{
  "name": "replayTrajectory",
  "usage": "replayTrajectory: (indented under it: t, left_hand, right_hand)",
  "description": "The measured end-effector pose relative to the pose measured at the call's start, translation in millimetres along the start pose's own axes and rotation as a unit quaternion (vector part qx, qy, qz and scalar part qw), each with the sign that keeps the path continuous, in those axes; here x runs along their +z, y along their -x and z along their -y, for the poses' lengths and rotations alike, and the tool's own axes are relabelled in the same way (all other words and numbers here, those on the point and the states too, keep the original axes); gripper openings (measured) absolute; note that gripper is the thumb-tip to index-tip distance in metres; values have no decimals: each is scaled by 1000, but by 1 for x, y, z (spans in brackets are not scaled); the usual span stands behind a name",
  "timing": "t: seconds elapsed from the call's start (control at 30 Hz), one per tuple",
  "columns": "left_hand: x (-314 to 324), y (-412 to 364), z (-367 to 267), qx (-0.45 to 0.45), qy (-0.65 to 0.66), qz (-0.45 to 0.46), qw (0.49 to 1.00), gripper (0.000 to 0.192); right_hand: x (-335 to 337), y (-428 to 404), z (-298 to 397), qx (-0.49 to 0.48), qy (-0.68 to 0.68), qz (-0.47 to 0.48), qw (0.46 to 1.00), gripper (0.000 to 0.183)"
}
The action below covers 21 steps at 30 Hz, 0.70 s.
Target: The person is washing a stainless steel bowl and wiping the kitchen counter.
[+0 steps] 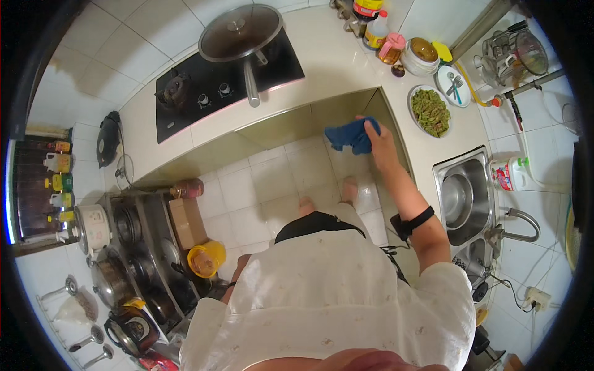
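My right hand (379,139) grips a blue cloth (350,136), which hangs bunched over the tiled floor beside the counter front. A black band with a small box is strapped around that forearm. My left hand is out of view; only a bit of the left arm shows beside my shirt. Near my right hand, a plate of cooked green food (430,112) sits on the countertop (325,51). Beyond it lies a smaller white plate (446,79) with cutlery.
A lidded frying pan (241,32) stands on the black gas hob (195,116), its handle jutting toward me. A steel sink (478,181) holds a metal basin (455,201). At left are a pot rack (160,250), a cardboard box (186,222) and a yellow bucket (216,254).
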<state>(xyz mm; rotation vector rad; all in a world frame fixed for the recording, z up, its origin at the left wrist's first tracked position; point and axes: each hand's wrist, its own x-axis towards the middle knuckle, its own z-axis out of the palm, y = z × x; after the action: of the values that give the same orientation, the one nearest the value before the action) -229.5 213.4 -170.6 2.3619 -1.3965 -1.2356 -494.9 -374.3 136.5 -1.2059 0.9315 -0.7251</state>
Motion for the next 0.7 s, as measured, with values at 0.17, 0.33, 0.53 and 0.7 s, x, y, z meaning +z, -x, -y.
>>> replayTrajectory:
  t: [0.17, 0.33, 0.53, 0.7]
  left_hand:
    - [12, -16, -35, 42, -83, -28, 995, 28]
    - [-46, -75, -160, -94, 247, -2, 964, 28]
    - [-67, -103, -246, -288, 496, -12, 819, 31]
    - [-54, -96, -269, -232, 440, -15, 867, 29]
  right_hand:
    - [-6, -71, 3, -36, 35, -15, 999, 35]
    - [-58, -206, -1, -143, 188, -128, 963, 48]
    - [-65, -315, -114, -222, 558, -148, 785, 70]
    - [-2, -391, -114, -239, 661, -168, 691, 66]
